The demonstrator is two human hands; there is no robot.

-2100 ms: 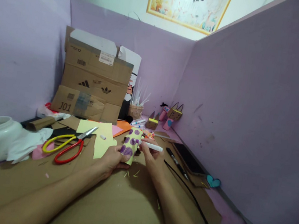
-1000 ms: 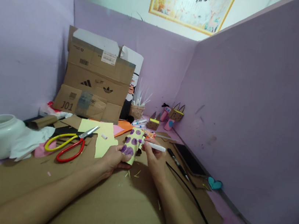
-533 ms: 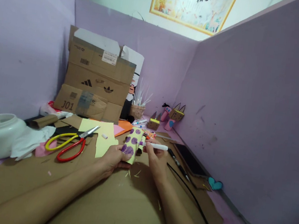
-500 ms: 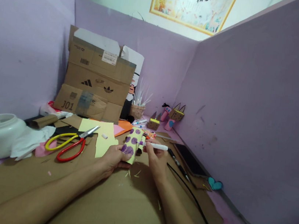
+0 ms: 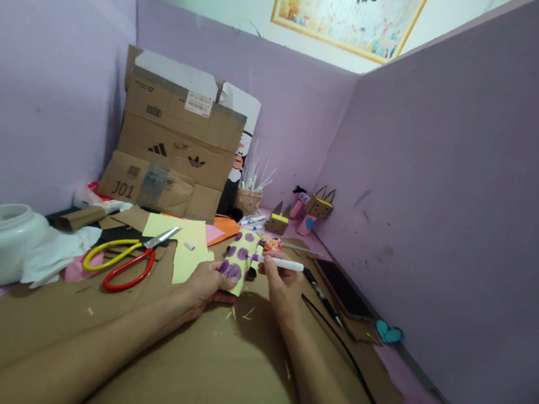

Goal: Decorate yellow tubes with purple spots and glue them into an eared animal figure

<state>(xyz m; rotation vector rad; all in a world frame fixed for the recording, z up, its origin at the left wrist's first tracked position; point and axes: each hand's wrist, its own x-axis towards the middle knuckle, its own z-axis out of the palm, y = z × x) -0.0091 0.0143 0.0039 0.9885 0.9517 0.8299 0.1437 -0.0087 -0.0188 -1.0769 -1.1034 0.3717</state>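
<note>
- Head view: nearest you, a brown cardboard sheet point(image 5: 204, 380) covers the work surface, with thin yellow scraps point(image 5: 232, 314) lying between your forearms; a black cable point(image 5: 352, 353) curves past on the right.
- Your left hand point(image 5: 208, 282) is closed on the lower end of the spotted paper point(image 5: 237, 261), a curved yellow piece with purple dots, thumb on top. It sits in front of you, mid-surface; whether it is lifted or resting cannot be told.
- Your right hand point(image 5: 282, 287) pinches a white marker point(image 5: 285, 264), its purple end at the paper's right edge. The tip is too small to show contact for certain.
- Your hands are apart, with paper and marker between them.
- The step in hand looks like colouring purple dots; the next stroke would call for a firm left hold, perhaps a slight turn of the paper, and light pressure.
- Left of the paper, red-and-yellow scissors point(image 5: 148, 245) lie beside a cut yellow sheet point(image 5: 187, 265) bearing a white cap point(image 5: 189, 245).
- Rightward lie a black pen point(image 5: 322, 296) and a dark phone point(image 5: 343, 289).
- Farther back, a flattened cardboard box point(image 5: 175, 142) stands against the wall, beside a basket point(image 5: 248, 203) of white sticks.
</note>
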